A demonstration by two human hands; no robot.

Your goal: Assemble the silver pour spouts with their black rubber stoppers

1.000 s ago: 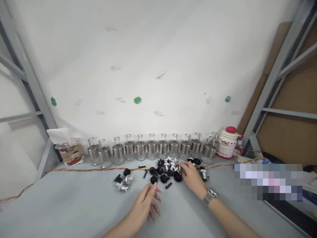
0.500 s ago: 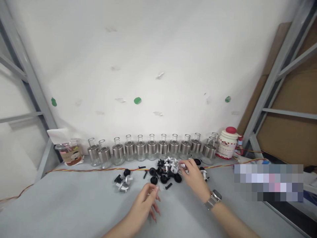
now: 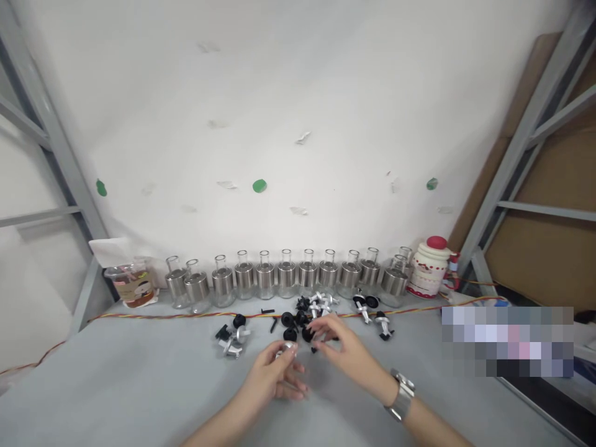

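My left hand (image 3: pixel 274 374) is closed at thumb and index finger around a small silver piece (image 3: pixel 289 345), which looks like a bottle pourer part; its other fingers are loosely curled. Just to the right, my right hand (image 3: pixel 342 345), with a metal-banded watch on the wrist, has thumb and fingers apart and nothing visible between them. Behind it, partly covered, lies a pile of silver pourer parts (image 3: pixel 318 304) and black round caps (image 3: pixel 287 319). A smaller group of silver and black parts (image 3: pixel 231 343) lies left of my left hand. More silver-and-black pieces (image 3: pixel 383 325) lie to the right.
A row of glass bottles with steel sleeves (image 3: pixel 265 274) lines the wall. A plastic cup (image 3: pixel 133 287) stands at the left, a white jar with a red knob (image 3: pixel 428 268) at the right. A twisted red-yellow wire (image 3: pixel 177 315) crosses the grey table (image 3: pixel 139 385).
My right hand has come away from the pile, toward me and leftward, and its fingers have parted. A silver piece now shows clearly in my left hand's fingertips.
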